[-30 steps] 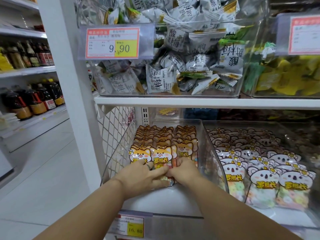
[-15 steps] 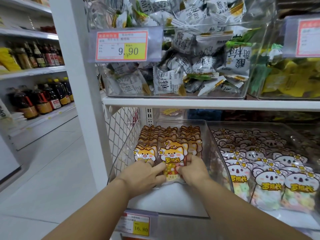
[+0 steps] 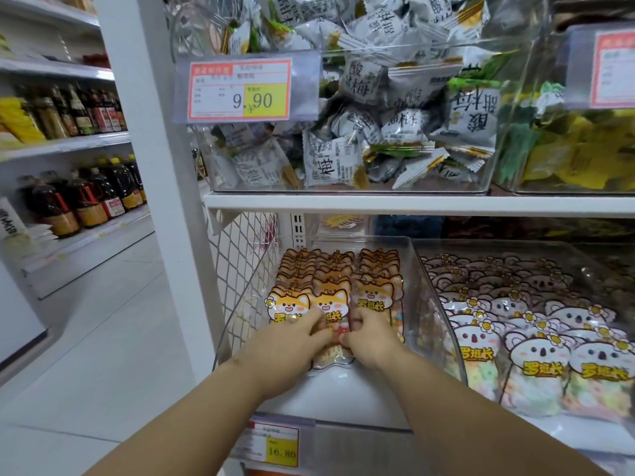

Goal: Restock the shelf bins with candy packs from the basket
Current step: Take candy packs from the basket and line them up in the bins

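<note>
Through the head camera I see both forearms reaching into the clear bin (image 3: 417, 286) on the lower shelf. The right hand (image 3: 369, 338) grips the middle front pack (image 3: 331, 312), an orange fox-faced candy pack standing at the head of the centre row; its fingers curl round the pack's right edge and hide that side. The left hand (image 3: 288, 341) lies over the pack's left edge and the neighbouring pack, fingers fairly straight. I cannot tell whether it pinches or only presses. The pack's lower half is mostly covered by both hands.

Behind it the fox packs (image 3: 343, 266) overlap in three rows, only their tops showing. The koala packs (image 3: 536, 355) fill the next bin, cut off at the right. The price tag (image 3: 275, 448) reads 16.80; its small print is too blurred to read.
</note>
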The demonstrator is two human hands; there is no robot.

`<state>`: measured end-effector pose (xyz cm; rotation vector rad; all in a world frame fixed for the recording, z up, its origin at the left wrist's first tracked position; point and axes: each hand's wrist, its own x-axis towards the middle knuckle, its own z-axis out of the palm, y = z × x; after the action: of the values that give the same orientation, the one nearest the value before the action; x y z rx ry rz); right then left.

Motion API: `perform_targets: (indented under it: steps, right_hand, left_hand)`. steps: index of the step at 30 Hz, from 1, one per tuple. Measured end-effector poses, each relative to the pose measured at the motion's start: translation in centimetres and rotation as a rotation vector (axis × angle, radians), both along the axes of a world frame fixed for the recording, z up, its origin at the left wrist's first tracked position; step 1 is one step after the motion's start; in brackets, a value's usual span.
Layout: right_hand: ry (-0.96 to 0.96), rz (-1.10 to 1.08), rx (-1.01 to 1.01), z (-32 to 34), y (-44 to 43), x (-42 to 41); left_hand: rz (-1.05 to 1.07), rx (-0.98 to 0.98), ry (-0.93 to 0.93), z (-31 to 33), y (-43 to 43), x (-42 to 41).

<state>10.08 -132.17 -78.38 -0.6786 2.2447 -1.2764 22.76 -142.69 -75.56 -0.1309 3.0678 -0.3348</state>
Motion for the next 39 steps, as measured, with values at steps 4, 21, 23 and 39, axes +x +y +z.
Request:
perform_targets:
  steps: [4, 21, 23, 39]
  right_hand:
    - [0.417, 0.009, 0.299, 0.6, 0.5, 0.9]
    - [1.03, 0.337, 1.201, 2.0, 2.4, 2.2]
    - [1.054, 0.389, 1.057, 2.6, 2.3, 2.9]
    - [0.753, 0.547, 1.35, 1.3, 2.3, 1.3]
  left_hand:
    - [0.096, 0.251, -0.03, -0.9, 1.0, 0.0]
    - [0.145, 0.028, -0.238, -0.4, 1.6, 0.2]
    - [0.154, 0.027, -0.247, -0.4, 1.6, 0.0]
    - [0.095, -0.229, -0.389, -0.6, 1.7, -1.2]
